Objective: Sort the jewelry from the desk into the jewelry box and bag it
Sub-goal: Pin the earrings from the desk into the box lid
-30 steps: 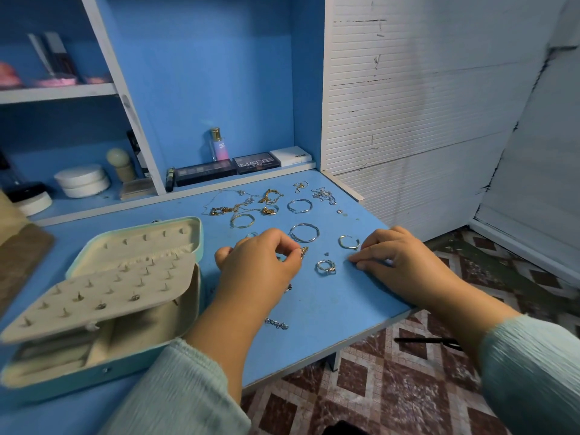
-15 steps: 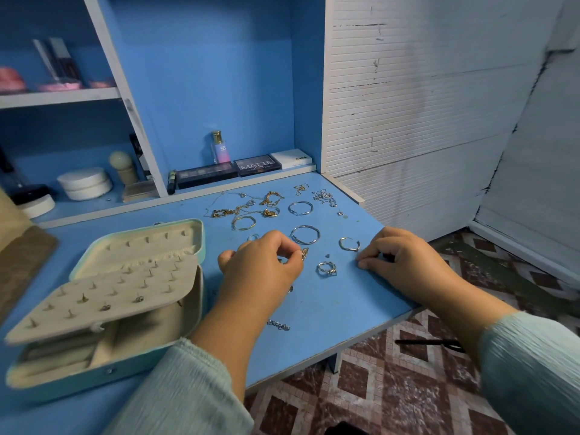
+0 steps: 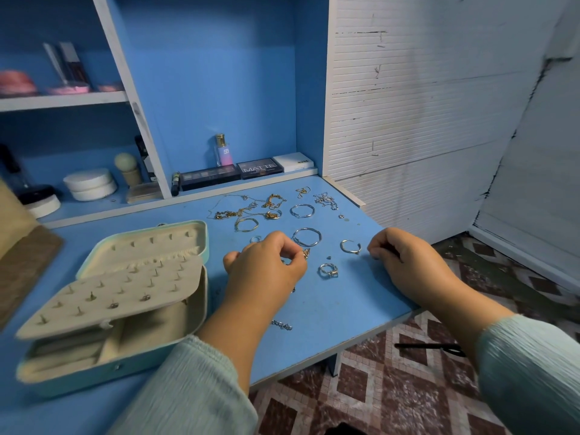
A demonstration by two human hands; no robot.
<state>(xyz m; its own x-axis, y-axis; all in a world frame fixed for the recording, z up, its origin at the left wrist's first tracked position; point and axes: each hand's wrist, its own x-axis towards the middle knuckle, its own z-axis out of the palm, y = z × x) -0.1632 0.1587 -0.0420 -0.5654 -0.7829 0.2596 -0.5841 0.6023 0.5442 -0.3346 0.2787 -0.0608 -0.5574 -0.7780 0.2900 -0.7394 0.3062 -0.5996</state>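
The jewelry box [image 3: 119,309] lies open on the blue surface [image 3: 329,309], to the left of the hands, its cream stud panel [image 3: 106,296] lifted and holding a few earrings. A short silver chain [image 3: 281,324] lies just nearer than the left hand [image 3: 266,271], whose fingers curl in a pinch on a small gold piece [image 3: 306,254]. The right hand [image 3: 405,265] rests on the surface with fingers curled; I cannot tell whether it holds anything. Between the hands sit a wire-wrapped ring [image 3: 328,270] and an open silver ring [image 3: 350,246]. Beyond the hands lie silver hoops [image 3: 307,237] and tangled gold chains [image 3: 248,211]. Farther back, makeup palettes [image 3: 232,175] line the shelf.
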